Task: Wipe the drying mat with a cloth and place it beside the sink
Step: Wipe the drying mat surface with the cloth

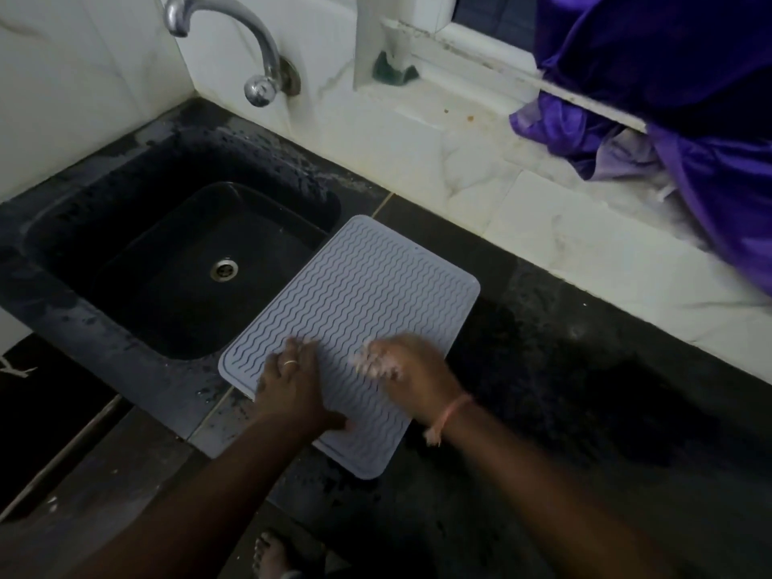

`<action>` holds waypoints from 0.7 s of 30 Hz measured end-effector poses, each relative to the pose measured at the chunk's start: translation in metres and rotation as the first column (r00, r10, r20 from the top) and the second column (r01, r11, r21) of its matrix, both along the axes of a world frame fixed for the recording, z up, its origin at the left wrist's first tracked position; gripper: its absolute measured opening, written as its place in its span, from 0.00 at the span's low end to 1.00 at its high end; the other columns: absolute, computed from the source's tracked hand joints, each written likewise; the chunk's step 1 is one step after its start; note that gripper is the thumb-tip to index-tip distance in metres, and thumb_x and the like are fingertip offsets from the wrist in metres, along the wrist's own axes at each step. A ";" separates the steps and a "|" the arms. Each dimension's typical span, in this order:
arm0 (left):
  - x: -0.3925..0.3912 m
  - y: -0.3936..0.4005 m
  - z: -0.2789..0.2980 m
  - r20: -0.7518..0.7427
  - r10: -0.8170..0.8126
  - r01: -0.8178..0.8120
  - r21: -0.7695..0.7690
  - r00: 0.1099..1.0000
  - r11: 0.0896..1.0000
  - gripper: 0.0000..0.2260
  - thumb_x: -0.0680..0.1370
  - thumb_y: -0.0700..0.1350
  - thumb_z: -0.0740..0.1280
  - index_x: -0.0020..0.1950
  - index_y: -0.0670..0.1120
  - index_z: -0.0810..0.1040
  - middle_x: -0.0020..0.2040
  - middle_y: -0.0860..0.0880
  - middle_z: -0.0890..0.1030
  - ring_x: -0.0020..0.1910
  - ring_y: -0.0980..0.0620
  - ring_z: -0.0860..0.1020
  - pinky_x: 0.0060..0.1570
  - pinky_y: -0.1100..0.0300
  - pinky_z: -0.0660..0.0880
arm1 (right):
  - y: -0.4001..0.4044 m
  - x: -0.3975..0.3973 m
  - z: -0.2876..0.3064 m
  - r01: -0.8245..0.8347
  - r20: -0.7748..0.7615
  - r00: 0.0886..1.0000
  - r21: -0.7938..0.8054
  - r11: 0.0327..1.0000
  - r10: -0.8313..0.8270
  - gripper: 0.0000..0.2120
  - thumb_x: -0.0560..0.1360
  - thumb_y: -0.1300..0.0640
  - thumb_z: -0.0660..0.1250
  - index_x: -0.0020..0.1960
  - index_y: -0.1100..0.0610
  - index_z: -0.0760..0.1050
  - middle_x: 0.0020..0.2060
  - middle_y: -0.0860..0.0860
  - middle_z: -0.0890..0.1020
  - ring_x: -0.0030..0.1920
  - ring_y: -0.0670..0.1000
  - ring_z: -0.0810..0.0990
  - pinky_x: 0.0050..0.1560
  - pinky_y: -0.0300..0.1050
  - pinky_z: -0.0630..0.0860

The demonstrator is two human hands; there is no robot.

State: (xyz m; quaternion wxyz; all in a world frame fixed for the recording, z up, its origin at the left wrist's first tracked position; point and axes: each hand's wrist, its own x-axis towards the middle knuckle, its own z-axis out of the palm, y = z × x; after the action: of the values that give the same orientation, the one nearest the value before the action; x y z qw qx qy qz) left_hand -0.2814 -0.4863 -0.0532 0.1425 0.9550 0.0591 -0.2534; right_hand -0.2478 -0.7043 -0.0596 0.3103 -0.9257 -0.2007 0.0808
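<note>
A light grey drying mat (pixel 355 302) with wavy ridges lies flat on the dark counter, its far left corner hanging over the rim of the black sink (pixel 138 315). My left hand (pixel 290 382) rests flat on the mat's near left part, fingers spread, a ring on one finger. My right hand (pixel 407 369) is on the mat's near right part, blurred, with its fingers curled around something small and pale that looks like a cloth (pixel 376 363).
A chrome tap (pixel 234 39) sticks out of the white tiled wall above the sink. Purple fabric (pixel 676 119) hangs over the white ledge at the back right. The dark counter (pixel 585 369) stretches right of the mat. My foot (pixel 271 553) shows below the counter edge.
</note>
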 end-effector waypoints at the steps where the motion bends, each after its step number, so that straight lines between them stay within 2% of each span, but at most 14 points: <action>1: 0.002 -0.007 -0.002 0.014 -0.028 0.028 -0.026 1.000 0.999 0.64 0.66 0.67 0.78 0.84 0.49 0.36 0.84 0.44 0.38 0.83 0.37 0.40 0.81 0.39 0.48 | 0.006 -0.018 -0.005 -0.102 0.034 0.994 -0.050 0.994 0.104 0.19 0.76 0.61 0.68 0.65 0.48 0.78 0.55 0.45 0.79 0.56 0.46 0.76 0.56 0.45 0.75; 2: 0.004 -0.012 -0.004 0.027 -0.054 0.055 -0.038 0.998 0.998 0.64 0.66 0.66 0.78 0.84 0.50 0.35 0.84 0.44 0.38 0.83 0.38 0.40 0.81 0.39 0.49 | 0.008 -0.026 -0.012 -0.147 0.057 0.987 -0.092 0.985 0.153 0.20 0.76 0.59 0.67 0.67 0.48 0.77 0.56 0.47 0.78 0.57 0.50 0.75 0.56 0.48 0.75; 4: 0.006 -0.019 -0.007 0.033 -0.085 0.085 -0.011 0.996 0.996 0.63 0.67 0.63 0.79 0.83 0.53 0.35 0.84 0.46 0.37 0.82 0.37 0.39 0.80 0.39 0.50 | 0.000 -0.017 -0.024 -0.144 0.072 0.986 -0.093 0.985 0.151 0.23 0.75 0.59 0.67 0.69 0.50 0.77 0.57 0.49 0.77 0.57 0.54 0.74 0.56 0.51 0.74; 8: 0.006 -0.021 -0.006 0.005 -0.104 0.103 0.030 0.995 0.994 0.62 0.68 0.60 0.80 0.83 0.54 0.35 0.84 0.48 0.35 0.82 0.37 0.39 0.79 0.37 0.52 | -0.024 0.028 -0.032 -0.118 0.084 0.989 -0.089 0.989 0.125 0.21 0.76 0.60 0.67 0.68 0.51 0.78 0.54 0.51 0.76 0.55 0.53 0.73 0.53 0.47 0.72; 11: 0.009 -0.023 -0.002 -0.023 -0.091 0.091 0.011 0.996 0.996 0.63 0.68 0.59 0.81 0.83 0.54 0.34 0.83 0.49 0.33 0.82 0.37 0.36 0.79 0.35 0.51 | -0.045 0.073 -0.035 0.023 0.129 0.992 -0.074 0.997 -0.013 0.20 0.76 0.62 0.68 0.66 0.51 0.79 0.53 0.52 0.75 0.55 0.53 0.73 0.54 0.49 0.74; 16: 0.010 -0.022 -0.004 -0.051 -0.085 0.086 0.012 0.995 0.996 0.64 0.66 0.60 0.81 0.83 0.54 0.34 0.83 0.49 0.33 0.82 0.38 0.36 0.78 0.34 0.52 | -0.068 0.146 -0.036 0.270 0.207 0.948 -0.125 0.955 -0.241 0.21 0.73 0.66 0.68 0.65 0.55 0.80 0.54 0.60 0.77 0.54 0.63 0.77 0.58 0.54 0.76; 21: 0.016 -0.026 0.004 -0.064 -0.069 0.071 0.024 0.996 0.997 0.62 0.65 0.60 0.82 0.84 0.53 0.39 0.84 0.48 0.37 0.82 0.37 0.41 0.77 0.34 0.58 | -0.057 0.156 -0.019 0.417 0.167 0.904 -0.136 0.899 -0.394 0.22 0.75 0.62 0.68 0.68 0.55 0.76 0.57 0.60 0.76 0.56 0.64 0.76 0.59 0.53 0.74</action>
State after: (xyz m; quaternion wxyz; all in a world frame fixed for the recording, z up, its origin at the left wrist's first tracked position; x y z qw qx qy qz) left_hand -0.2659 -0.5120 -0.0496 0.1193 0.9497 0.0333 -0.2877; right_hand -0.0917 -0.7617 -0.0787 0.2264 -0.9734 -0.0161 -0.0320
